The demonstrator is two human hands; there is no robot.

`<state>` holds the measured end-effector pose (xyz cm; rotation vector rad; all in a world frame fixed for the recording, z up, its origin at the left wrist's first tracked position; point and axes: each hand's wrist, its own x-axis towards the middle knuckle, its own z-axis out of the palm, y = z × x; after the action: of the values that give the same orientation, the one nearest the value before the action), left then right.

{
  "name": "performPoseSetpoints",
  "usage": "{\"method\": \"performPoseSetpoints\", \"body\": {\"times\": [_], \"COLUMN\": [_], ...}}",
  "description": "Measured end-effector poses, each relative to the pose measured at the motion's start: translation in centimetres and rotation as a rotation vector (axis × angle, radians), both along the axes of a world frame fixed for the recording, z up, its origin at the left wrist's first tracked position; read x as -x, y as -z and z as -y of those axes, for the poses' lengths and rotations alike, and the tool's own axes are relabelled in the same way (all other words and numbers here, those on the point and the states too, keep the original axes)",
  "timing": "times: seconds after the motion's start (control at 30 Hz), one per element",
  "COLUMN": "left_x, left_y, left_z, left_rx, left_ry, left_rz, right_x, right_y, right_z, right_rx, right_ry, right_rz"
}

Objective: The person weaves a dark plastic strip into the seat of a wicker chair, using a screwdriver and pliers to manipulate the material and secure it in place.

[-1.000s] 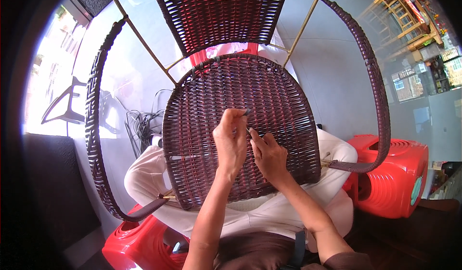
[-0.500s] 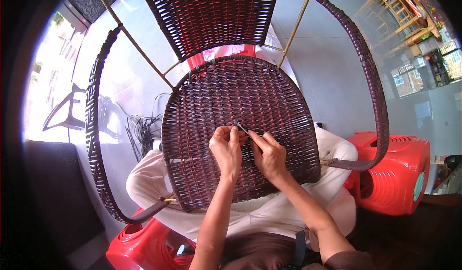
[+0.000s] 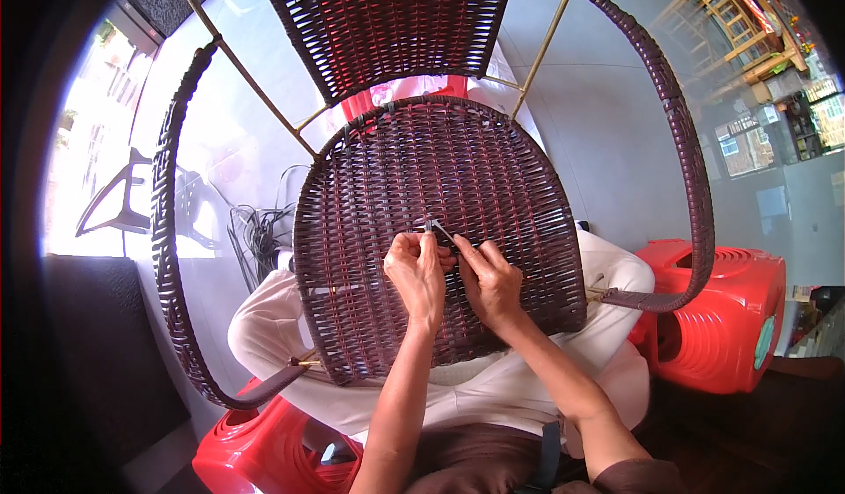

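A dark brown woven chair seat (image 3: 370, 186) lies across my lap. My left hand (image 3: 415, 278) is closed over its middle, pinching the end of a short dark strip (image 3: 429, 226) that stands up from the weave. In my right hand (image 3: 491, 287), just to the right, a thin metal pick-like tool (image 3: 446, 233) is gripped with the index finger along it. Its tip meets the strip at the left fingertips. The weave directly under both hands is hidden.
The woven backrest (image 3: 396, 19) extends away, with wrapped armrests (image 3: 165, 221) (image 3: 688, 151) curving round both sides. Red plastic stools (image 3: 726, 309) (image 3: 242, 450) stand at right and lower left. A loose bundle of dark strands (image 3: 257, 239) lies on the floor at left.
The metal tool's tip has turned slightly against the strip, and more of its bright end shows. The chair has shifted very slightly in view. Both hands keep their grip.
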<state>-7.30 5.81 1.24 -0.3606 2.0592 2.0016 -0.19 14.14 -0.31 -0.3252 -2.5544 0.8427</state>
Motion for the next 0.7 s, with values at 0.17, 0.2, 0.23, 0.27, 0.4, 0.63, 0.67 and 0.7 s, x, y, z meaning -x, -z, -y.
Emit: {"method": "performPoseSetpoints", "body": {"times": [0.17, 0.2, 0.23, 0.27, 0.4, 0.63, 0.67, 0.7], "left_x": [-0.02, -0.02, 0.0, 0.03, 0.23, 0.13, 0.11, 0.11], "left_y": [-0.37, -0.48, -0.51, -0.54, -0.22, 0.22, -0.04, -0.16], "left_z": [0.07, 0.08, 0.08, 0.08, 0.1, 0.07, -0.03, -0.14], "left_rx": [0.005, 0.011, 0.012, 0.016, 0.038, -0.017, -0.002, 0.014], "left_ry": [0.015, 0.019, 0.02, 0.02, 0.016, 0.002, 0.003, 0.003], "left_rz": [-0.015, -0.01, -0.011, -0.016, -0.012, -0.024, -0.024, -0.023], "right_x": [-0.04, -0.02, -0.01, -0.03, -0.04, -0.09, -0.11, -0.12], "right_y": [0.48, 0.46, 0.43, 0.44, 0.44, 0.37, 0.41, 0.49], "right_z": [-0.04, -0.02, 0.0, 0.01, 0.02, 0.12, 0.08, 0.04], "right_rx": [-0.018, -0.016, -0.013, -0.012, -0.026, -0.021, -0.021, -0.023], "right_ry": [0.0, 0.0, -0.001, -0.001, -0.001, -0.001, -0.001, 0.002], "right_rz": [-0.032, -0.045, -0.057, -0.058, -0.046, -0.036, -0.035, -0.037]}}
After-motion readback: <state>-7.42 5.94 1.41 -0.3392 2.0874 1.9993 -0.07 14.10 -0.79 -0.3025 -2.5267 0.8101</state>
